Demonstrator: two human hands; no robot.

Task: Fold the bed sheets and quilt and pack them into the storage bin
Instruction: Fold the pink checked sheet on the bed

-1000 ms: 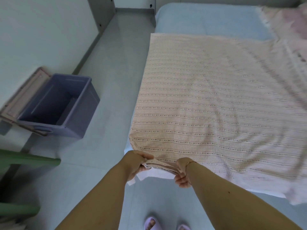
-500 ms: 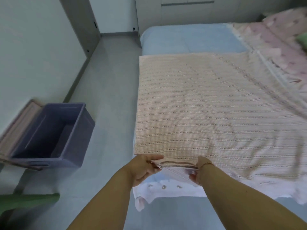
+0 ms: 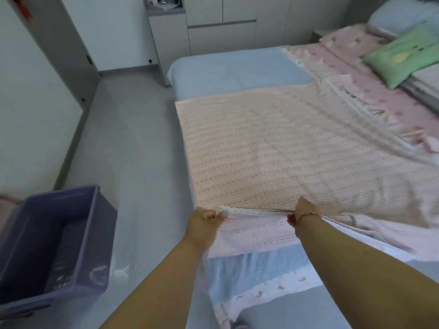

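Note:
A peach striped sheet (image 3: 285, 153) lies spread over the bed, its near edge lifted off the mattress. My left hand (image 3: 205, 222) grips that edge at the near left corner. My right hand (image 3: 303, 212) pinches the same edge a little to the right, and the hem is stretched taut between the two. Below the hem a pink fold hangs down over the light blue bed sheet (image 3: 237, 67). A pink patterned quilt (image 3: 356, 74) lies crumpled along the right side of the bed. The purple storage bin (image 3: 71, 236) stands open on the floor at the left.
A green pillow (image 3: 403, 58) rests at the far right of the bed. Grey cabinets (image 3: 221, 27) stand behind the bed and a white wall (image 3: 31, 115) runs along the left. Grey floor (image 3: 133, 162) lies between the bin and the bed.
Both hands have raised the sheet's near edge and moved apart, pulling the hem taut. The view has tilted up, showing more of the bed and cabinets.

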